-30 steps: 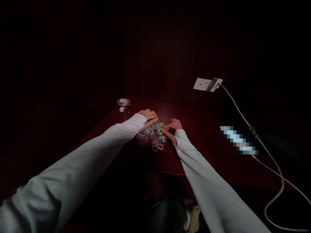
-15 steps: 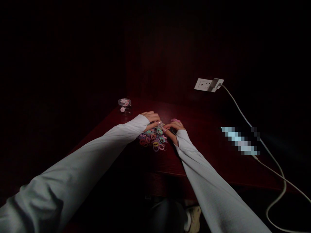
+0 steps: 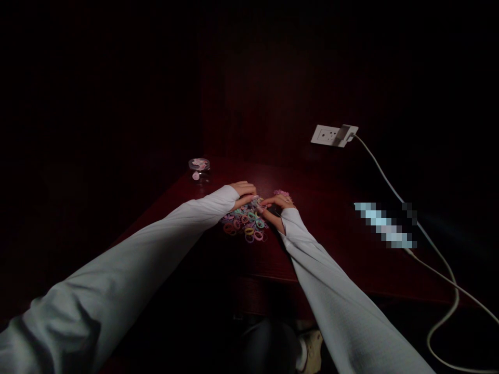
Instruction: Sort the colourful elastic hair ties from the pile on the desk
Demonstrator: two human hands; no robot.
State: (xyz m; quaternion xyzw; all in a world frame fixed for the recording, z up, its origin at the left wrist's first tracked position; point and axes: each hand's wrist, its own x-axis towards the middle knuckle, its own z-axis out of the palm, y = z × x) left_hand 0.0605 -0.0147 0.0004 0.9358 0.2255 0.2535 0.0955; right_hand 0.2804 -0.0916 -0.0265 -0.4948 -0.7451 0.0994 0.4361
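Observation:
A pile of small coloured rings (image 3: 249, 223), pink, green, yellow and purple, lies on the dark red table (image 3: 312, 244). At the pile's back left, my left hand (image 3: 245, 193) is closed, its thumb and fingertips pinched over the rings. My right hand (image 3: 276, 205) meets it from the right, thumb and index finger together close to the left fingertips. What either pinch holds is too small to make out. A small pink heap (image 3: 281, 192) lies just behind my right hand, partly hidden by it.
A clear jar (image 3: 199, 171) with pink pieces on its lid stands at the back left. On the wall is a white socket (image 3: 329, 135) with a plugged-in charger; its cable (image 3: 382, 171) runs down the right side. A blurred-out device (image 3: 384, 224) lies on the table at right.
Both hands stay over the back of the pile, with only slight finger movement. A green ring near the fingertips sits slightly differently.

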